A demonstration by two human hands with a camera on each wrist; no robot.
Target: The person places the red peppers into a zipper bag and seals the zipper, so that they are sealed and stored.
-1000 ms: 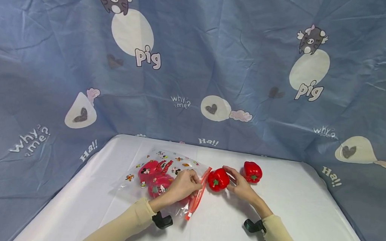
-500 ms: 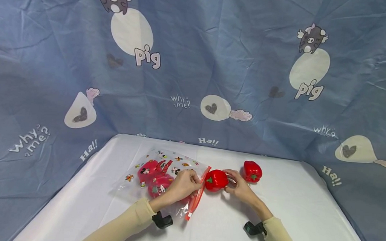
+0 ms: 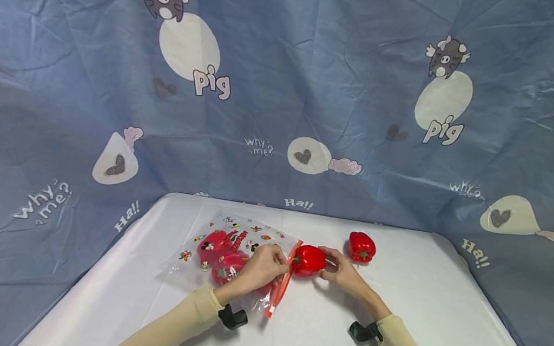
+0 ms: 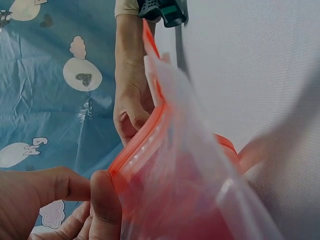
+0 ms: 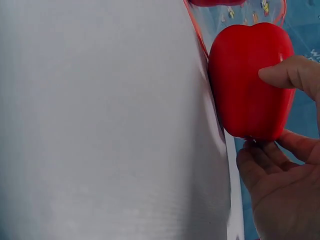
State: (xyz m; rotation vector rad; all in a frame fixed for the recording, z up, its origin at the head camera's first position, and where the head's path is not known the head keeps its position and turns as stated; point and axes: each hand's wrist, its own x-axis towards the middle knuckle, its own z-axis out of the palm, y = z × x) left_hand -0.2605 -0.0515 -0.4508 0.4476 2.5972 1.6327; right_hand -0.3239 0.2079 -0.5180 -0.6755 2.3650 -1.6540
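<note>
My left hand (image 3: 265,265) pinches the red zip edge of a clear zip bag (image 3: 190,269) printed with cartoon figures. In the left wrist view, thumb and forefinger squeeze the red strip (image 4: 142,139) and the mouth gapes. Several red peppers (image 3: 212,245) lie inside, seen through the plastic. My right hand (image 3: 344,272) holds a glossy red bell pepper (image 3: 313,261) on its side, its green stem end at the bag's mouth. In the right wrist view, the thumb lies along the pepper's side and the other fingers are at its base.
Another red bell pepper (image 3: 362,247) sits on the white-covered table (image 3: 322,339), behind and right of my right hand. A blue printed cloth (image 3: 384,116) hangs beyond the table's back edge. Dark wrist cameras (image 3: 233,317) are strapped to both wrists.
My right hand has moved the bell pepper slightly left and tipped it, so its stem now points to the bag's mouth. My left hand keeps its place on the bag edge.
</note>
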